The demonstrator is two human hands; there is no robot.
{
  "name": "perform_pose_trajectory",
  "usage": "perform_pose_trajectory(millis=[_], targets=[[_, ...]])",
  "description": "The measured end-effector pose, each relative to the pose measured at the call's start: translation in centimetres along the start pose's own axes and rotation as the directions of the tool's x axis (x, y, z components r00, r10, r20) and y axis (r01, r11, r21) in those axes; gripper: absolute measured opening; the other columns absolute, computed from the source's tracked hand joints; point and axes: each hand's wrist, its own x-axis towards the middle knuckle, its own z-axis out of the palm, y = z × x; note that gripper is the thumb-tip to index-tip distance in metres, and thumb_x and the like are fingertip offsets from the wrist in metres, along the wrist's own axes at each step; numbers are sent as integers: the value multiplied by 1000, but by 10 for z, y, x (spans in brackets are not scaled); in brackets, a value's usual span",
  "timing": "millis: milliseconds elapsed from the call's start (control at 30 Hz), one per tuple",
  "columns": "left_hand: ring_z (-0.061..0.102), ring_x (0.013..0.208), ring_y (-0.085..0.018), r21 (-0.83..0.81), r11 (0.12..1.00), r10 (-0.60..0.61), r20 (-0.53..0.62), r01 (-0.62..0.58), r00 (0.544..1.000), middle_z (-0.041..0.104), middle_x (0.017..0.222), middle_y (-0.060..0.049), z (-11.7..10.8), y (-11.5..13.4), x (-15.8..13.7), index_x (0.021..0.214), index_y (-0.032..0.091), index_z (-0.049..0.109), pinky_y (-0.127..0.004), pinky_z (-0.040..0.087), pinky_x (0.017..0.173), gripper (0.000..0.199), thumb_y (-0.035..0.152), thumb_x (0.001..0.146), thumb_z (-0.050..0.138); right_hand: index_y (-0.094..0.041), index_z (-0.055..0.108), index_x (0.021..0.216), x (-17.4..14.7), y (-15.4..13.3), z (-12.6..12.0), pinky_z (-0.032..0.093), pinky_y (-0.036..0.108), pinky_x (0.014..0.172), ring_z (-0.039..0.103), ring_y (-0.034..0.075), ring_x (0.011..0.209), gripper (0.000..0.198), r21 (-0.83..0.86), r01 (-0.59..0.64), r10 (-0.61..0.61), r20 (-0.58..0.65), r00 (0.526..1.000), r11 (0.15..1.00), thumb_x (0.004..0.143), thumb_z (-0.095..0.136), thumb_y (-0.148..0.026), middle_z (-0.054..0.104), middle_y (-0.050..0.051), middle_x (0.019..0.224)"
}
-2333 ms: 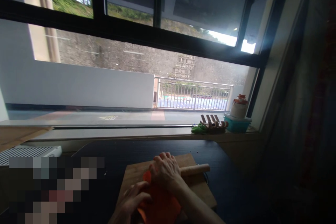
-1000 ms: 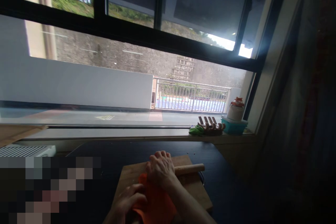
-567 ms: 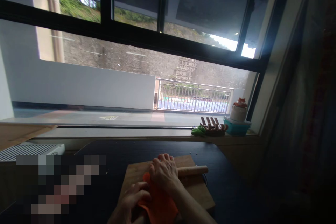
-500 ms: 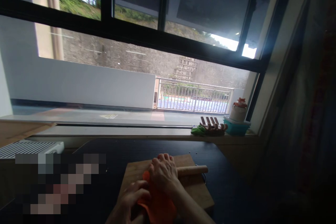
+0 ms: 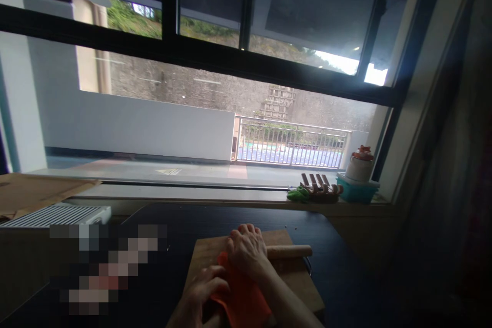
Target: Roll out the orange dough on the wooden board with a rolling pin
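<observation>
A wooden cutting board (image 5: 209, 248) lies on the dark table, with an orange sheet (image 5: 246, 294), which looks like rolled dough, spread over its near part. My right hand (image 5: 248, 251) is curled over the left part of a wooden rolling pin (image 5: 290, 251); the pin's right end sticks out past the board's edge. Below and to the left, my left hand (image 5: 209, 287) has its fingers bent onto the sheet's left edge, which is raised there. The left fingertips are partly hidden, and the pin's left end is under my right hand.
Dark table (image 5: 169, 220) surrounds the board. On the windowsill stand a teal box (image 5: 357, 189) with a jar (image 5: 359, 166) on it, a brown rack-like object (image 5: 321, 189) and a green item (image 5: 298, 194). Cardboard (image 5: 42, 192) lies at left. A blurred patch covers the lower left.
The whole view has shifted, so everything sits a little further right. Both hands keep nearly the same places on the sheet and the pin.
</observation>
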Motion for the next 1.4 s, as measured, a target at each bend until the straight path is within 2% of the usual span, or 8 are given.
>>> perform_pose_trajectory(millis=[167, 267, 433, 533, 767, 1067, 1200, 1400], targets=[[63, 110, -24, -1, 1000, -16, -31, 16, 999, 70, 113, -5, 2, -6, -2, 83, 24, 71, -33, 52, 95, 27, 11, 64, 58, -25, 67, 94, -11, -3, 3, 36, 41, 93, 52, 24, 105, 31, -17, 17, -18, -39, 999, 1000, 96, 38, -38, 64, 7, 104], [63, 109, -24, -10, 1000, -6, -39, 6, 999, 69, 112, -4, 2, -3, -3, 82, 25, 71, -33, 51, 97, 31, 7, 61, 55, -24, 67, 98, 7, 2, 3, 36, 41, 93, 51, 25, 109, 30, -20, 16, -17, -11, 1000, 1000, 94, 41, -39, 63, 8, 108], [66, 100, -20, 16, 1000, -16, 29, 15, 999, 68, 112, -3, -1, 7, 0, 81, 24, 70, -30, 53, 93, 36, 4, 58, 51, -21, 65, 109, 33, 9, 3, 34, 44, 96, 50, 27, 113, 33, 14, -24, 24, 32, 999, 1000, 93, 42, -39, 61, 11, 116], [64, 105, -21, 35, 999, -28, 27, 27, 999, 68, 113, -3, -2, 8, 0, 81, 24, 71, -29, 52, 94, 35, 5, 60, 51, -22, 64, 112, 24, 8, 3, 34, 44, 97, 49, 27, 114, 33, 17, -8, 8, 41, 999, 1000, 93, 43, -40, 60, 10, 118], [61, 111, -23, 21, 1000, -22, 10, 22, 1000, 67, 117, -4, -1, 0, -1, 84, 24, 71, -33, 49, 99, 31, 8, 62, 55, -26, 66, 103, -12, -1, 2, 33, 41, 98, 48, 25, 113, 29, -2, 45, -45, -37, 998, 999, 96, 39, -36, 61, 7, 115], [63, 104, -22, -45, 997, -55, 25, 56, 998, 69, 110, -5, -2, 7, 1, 81, 23, 71, -31, 52, 94, 31, 6, 61, 54, -22, 63, 116, 36, 11, 2, 32, 44, 99, 46, 26, 119, 37, 8, -27, 26, 93, 995, 1000, 95, 37, -38, 58, 11, 123], [63, 105, -23, -46, 998, -33, 77, 37, 997, 68, 111, -6, -2, 2, 0, 80, 23, 70, -32, 52, 93, 30, 6, 61, 54, -23, 64, 113, 22, 7, 1, 33, 43, 98, 47, 26, 117, 35, 0, -7, 7, 62, 998, 1000, 96, 38, -39, 59, 10, 120], [59, 114, -22, 9, 999, -54, 83, 54, 995, 65, 118, -6, -3, 10, 1, 82, 22, 69, -34, 48, 100, 29, 5, 65, 53, -26, 65, 102, -9, 0, 1, 34, 39, 97, 46, 23, 116, 32, -16, 40, -40, -29, 999, 999, 98, 35, -37, 61, 6, 115]])
